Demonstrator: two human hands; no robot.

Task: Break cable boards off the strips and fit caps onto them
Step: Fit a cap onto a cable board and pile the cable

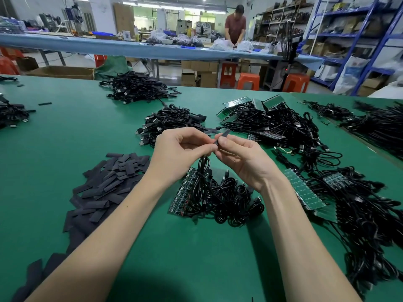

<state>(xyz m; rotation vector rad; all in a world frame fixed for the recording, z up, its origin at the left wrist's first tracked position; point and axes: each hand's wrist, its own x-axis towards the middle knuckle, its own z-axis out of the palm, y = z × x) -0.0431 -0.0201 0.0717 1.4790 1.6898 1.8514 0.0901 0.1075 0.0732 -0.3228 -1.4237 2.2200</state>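
Above the green table [87,131] my left hand [176,153] grips a black cable [204,168] that hangs down in loops. My right hand [242,158] pinches a flat black cap [224,135] at the cable's upper end, and the two hands meet there. The board end itself is hidden by my fingers. Below them lies a board strip [182,196] with several coiled cables attached. A heap of loose black caps [109,182] lies to the left.
More board strips with cables [305,190] lie at the right and far right [257,105]. Heaps of finished cables [174,123] sit behind my hands and further back [137,87]. A person [235,25] works at a distant bench.
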